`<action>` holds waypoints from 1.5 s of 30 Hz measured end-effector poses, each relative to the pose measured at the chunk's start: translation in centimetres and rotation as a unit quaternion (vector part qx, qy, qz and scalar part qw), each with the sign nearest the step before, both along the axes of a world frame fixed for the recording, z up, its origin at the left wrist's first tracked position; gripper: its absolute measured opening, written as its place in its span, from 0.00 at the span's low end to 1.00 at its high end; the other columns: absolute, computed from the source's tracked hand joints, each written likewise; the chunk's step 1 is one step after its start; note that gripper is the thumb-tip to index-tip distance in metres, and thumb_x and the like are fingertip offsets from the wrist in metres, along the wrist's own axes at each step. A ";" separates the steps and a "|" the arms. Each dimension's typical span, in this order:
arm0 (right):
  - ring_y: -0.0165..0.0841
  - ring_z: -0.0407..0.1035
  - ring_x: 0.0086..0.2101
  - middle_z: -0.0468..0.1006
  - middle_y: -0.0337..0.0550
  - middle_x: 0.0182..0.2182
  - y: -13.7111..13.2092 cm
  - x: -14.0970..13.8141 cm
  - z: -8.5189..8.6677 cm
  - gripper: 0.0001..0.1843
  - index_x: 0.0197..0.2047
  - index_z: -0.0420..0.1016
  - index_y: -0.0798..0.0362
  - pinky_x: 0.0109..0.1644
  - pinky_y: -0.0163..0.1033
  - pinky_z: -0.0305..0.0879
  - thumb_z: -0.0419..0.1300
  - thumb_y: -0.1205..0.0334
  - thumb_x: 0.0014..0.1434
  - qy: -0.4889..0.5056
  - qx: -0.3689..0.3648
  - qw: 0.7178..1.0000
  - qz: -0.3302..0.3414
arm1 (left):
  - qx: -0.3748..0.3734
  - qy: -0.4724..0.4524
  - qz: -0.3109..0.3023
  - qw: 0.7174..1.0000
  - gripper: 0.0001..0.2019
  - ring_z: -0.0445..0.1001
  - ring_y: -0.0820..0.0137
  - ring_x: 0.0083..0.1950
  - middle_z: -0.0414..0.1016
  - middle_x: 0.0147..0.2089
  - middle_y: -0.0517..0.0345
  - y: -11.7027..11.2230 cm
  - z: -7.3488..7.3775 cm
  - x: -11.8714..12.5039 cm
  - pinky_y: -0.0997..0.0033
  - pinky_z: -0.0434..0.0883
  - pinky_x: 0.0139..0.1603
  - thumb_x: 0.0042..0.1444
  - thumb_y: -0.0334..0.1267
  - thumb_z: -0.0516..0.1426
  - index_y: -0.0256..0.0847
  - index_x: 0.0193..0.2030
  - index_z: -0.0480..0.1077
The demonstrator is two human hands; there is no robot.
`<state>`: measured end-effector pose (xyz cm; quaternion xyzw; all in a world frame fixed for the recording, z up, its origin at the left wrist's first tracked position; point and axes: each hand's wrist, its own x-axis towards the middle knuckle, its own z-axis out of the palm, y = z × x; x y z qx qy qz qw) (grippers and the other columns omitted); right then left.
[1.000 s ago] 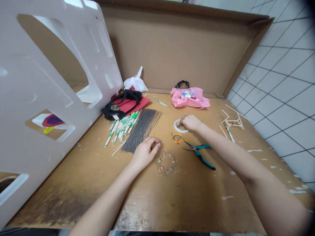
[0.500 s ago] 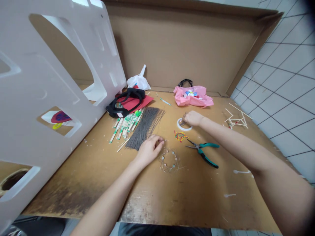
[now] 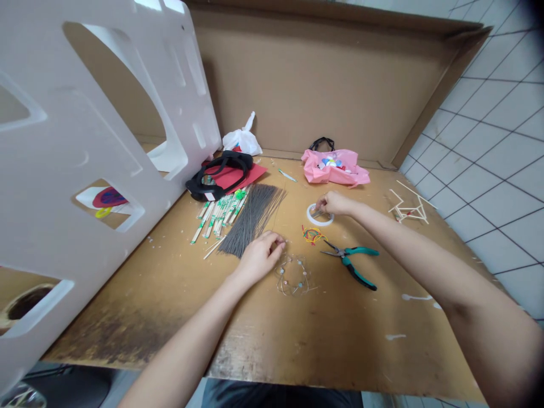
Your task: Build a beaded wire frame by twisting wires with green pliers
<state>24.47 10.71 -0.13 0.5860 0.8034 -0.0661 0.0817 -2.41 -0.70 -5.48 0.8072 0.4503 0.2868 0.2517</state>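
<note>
My left hand [image 3: 260, 256] rests on the wooden table [image 3: 178, 306] with its fingers curled in a pinch at the near end of a bundle of thin grey wires [image 3: 254, 218]. What it pinches is too thin to make out. Just right of it lies a wire ring with small beads [image 3: 292, 276]. My right hand [image 3: 335, 203] reaches farther out and its fingers close on a white tape roll [image 3: 314, 216] lying flat. Between the hands lie coloured rubber bands [image 3: 311, 234] and teal-handled pliers [image 3: 352, 263].
A large white foam panel [image 3: 68, 141] leans over the left side. Bamboo sticks [image 3: 216, 215], a black strap [image 3: 216, 173] on red paper, a white bag [image 3: 242, 139] and a pink bag [image 3: 335, 169] sit toward the cardboard back wall. Loose sticks [image 3: 408, 207] lie at the right edge.
The view has shifted slightly. My left hand stays at the wire bundle's end. My right hand keeps hold of the tape roll, with its fingers drawn a little tighter on it.
</note>
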 end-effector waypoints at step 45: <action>0.27 0.67 0.22 0.74 0.35 0.20 -13.1 -6.0 -1.6 0.14 0.30 0.73 0.55 0.29 0.36 0.65 0.68 0.54 0.45 0.605 -0.279 0.739 -0.101 | -0.361 -0.361 -0.081 0.856 0.15 0.65 0.81 0.18 0.72 0.24 0.61 -0.9 1.4 1.0 0.80 0.63 0.18 0.46 0.44 0.64 0.33 0.32 0.70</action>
